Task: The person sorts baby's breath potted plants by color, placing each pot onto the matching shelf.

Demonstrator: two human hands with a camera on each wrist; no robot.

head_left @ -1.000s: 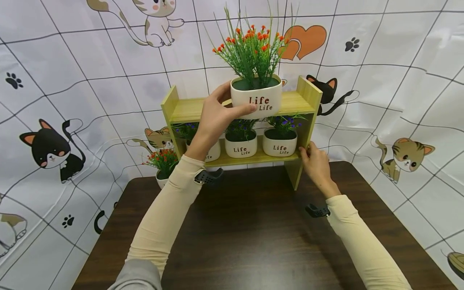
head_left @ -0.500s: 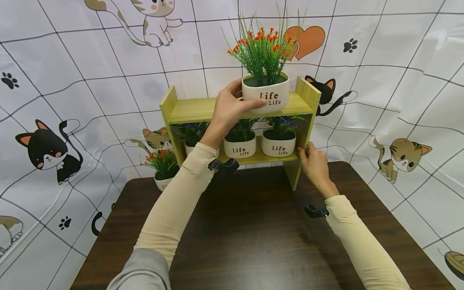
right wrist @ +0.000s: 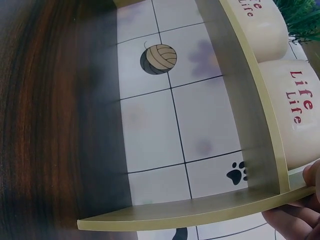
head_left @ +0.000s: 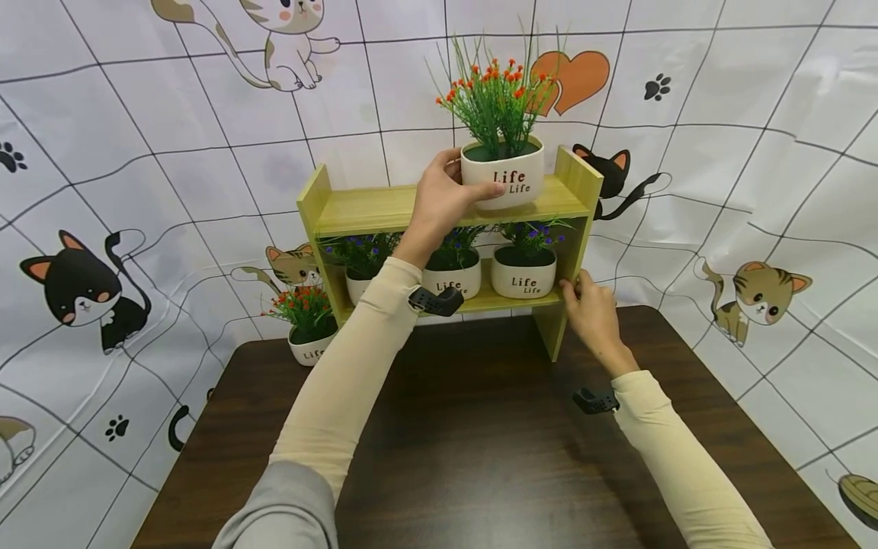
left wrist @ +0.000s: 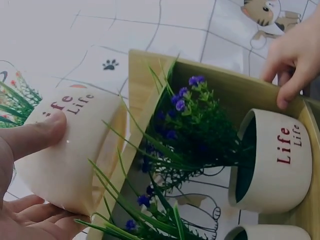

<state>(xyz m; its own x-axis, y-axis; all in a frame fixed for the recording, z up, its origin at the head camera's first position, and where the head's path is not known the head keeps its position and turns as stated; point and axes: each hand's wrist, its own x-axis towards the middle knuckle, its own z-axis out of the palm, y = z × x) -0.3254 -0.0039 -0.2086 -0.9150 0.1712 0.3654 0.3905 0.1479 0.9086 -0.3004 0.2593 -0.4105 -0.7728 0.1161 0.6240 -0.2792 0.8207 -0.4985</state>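
**Three planters down below, one up top not let go of yet**

So, progress, left to right. Left of centre in the frame, a red-flowered pot (head_left: 309, 353) is sitting on the table (head_left: 466, 457), not on the shelf (head_left: 370, 207). The lower tier has three purple-flowered ones in a row: left pot (head_left: 358, 289), middle pot (head_left: 469, 280), right pot (head_left: 523, 282). That tier looks sorted.

Upper centre, a bit right, is the held pot (head_left: 519, 169) with the orange-red flowers. The left hand (head_left: 439, 200) is clamped on it, thumb across the front lettering. It's about upright at the right half of the top board, but neither view really shows whether its base touches the wood. Looks nearly placed; letting go isn't done, and the red one is off the shelf.

Right of centre, the right hand (head_left: 593, 313) is pinching the edge of the shelf's right side, probably steadying it.

Other stuff: the left sleeve (head_left: 350, 389) cuts across the lower left pot and hides most of it. The right side panel (head_left: 579, 174) stands near the held pot, so not loads of room that way. Cat-print wall covering (head_left: 693, 183) behind everything.
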